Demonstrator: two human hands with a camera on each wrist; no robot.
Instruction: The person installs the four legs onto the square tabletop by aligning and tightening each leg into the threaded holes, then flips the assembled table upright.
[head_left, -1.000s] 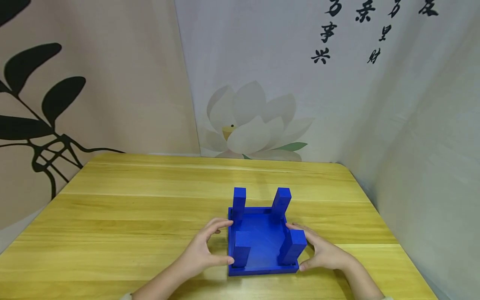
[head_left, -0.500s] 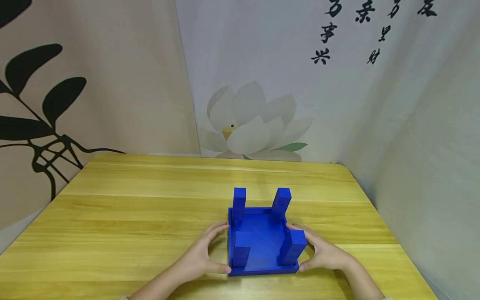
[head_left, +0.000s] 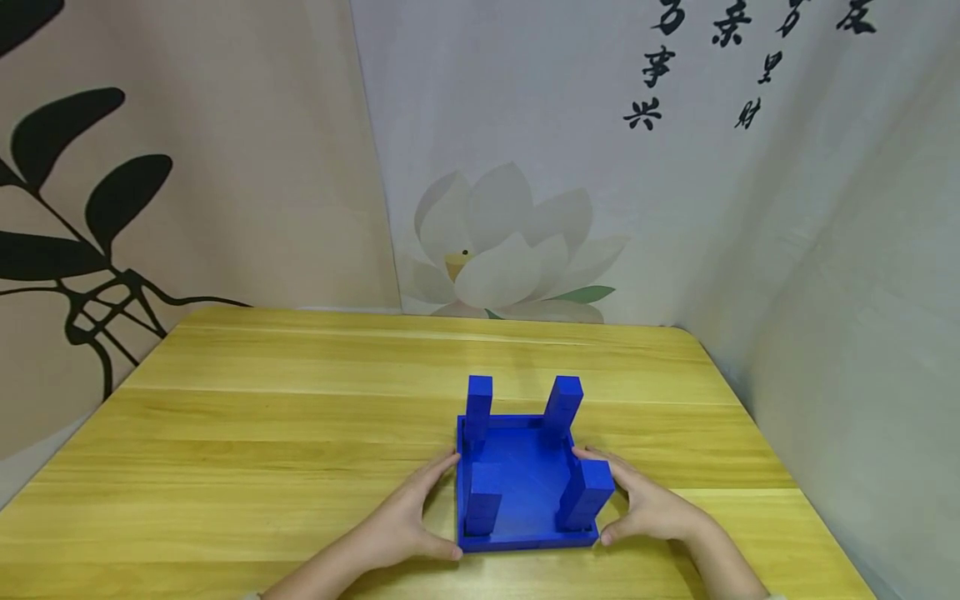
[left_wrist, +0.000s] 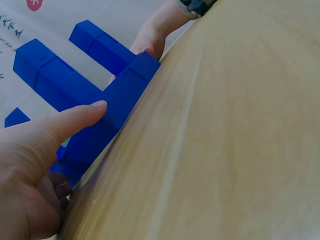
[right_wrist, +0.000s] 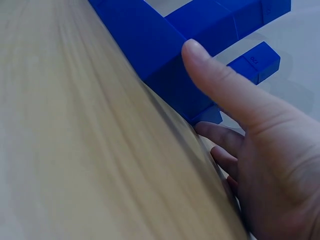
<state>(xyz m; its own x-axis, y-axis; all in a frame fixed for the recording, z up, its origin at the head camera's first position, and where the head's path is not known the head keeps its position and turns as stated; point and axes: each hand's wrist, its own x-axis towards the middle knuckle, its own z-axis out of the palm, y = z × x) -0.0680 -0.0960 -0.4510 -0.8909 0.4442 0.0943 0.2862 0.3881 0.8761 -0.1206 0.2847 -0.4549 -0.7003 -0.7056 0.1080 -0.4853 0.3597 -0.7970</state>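
Note:
A shallow blue square tray [head_left: 525, 542] rests on the wooden table, with a blue post standing upright at each inside corner, such as the near right post [head_left: 587, 493] and the far left post [head_left: 478, 408]. At the tray's left side is my left hand [head_left: 401, 517], thumb spread toward the near corner and fingertips at the left wall. In the left wrist view its straight thumb [left_wrist: 82, 120] overlaps the blue wall. My right hand [head_left: 652, 504] stays at the right side, thumb by the near right corner. Its other fingers [right_wrist: 220, 137] reach along the wall, low by the tabletop.
The wooden table [head_left: 300, 400] extends around the tray. Behind it hangs a pale cloth backdrop [head_left: 300, 167] printed with a lotus, leaves and dark characters; more cloth [head_left: 847, 250] runs along the right side.
My left hand's fingertips have come down from over the tray's left rim to its outer side, and the thumb has moved nearer the front corner. The right hand and tray have barely moved.

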